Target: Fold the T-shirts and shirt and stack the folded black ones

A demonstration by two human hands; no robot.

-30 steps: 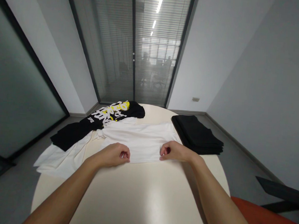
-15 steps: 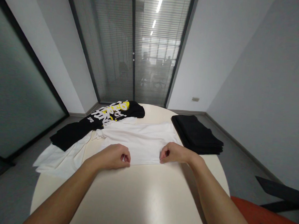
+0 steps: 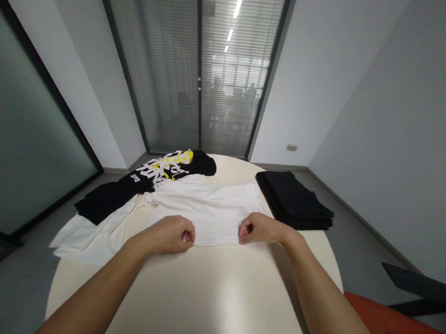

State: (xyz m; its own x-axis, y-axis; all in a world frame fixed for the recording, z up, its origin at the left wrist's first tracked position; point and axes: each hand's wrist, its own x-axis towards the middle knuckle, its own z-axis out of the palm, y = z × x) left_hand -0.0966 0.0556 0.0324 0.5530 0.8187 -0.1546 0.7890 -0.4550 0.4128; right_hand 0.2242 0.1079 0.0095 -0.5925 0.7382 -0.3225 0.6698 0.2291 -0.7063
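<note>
A white T-shirt (image 3: 215, 212) lies spread on the round cream table (image 3: 206, 293), its near edge toward me. My left hand (image 3: 172, 233) is closed at the left part of that edge, thumb and fingers pinching the cloth. Farther right along the same edge, my right hand (image 3: 255, 228) pinches the fabric too. The fingertips of both hands are partly hidden by the curled fingers. Just left of the white shirt, and touching it, is a black T-shirt (image 3: 106, 199) with white and yellow lettering.
Folded black clothes (image 3: 293, 200) are stacked at the table's right side. More white cloth (image 3: 88, 239) lies under the black shirt and hangs over the left edge. An orange chair (image 3: 395, 321) stands at the lower right. Blinds-covered glass panels (image 3: 231, 106) are behind the table.
</note>
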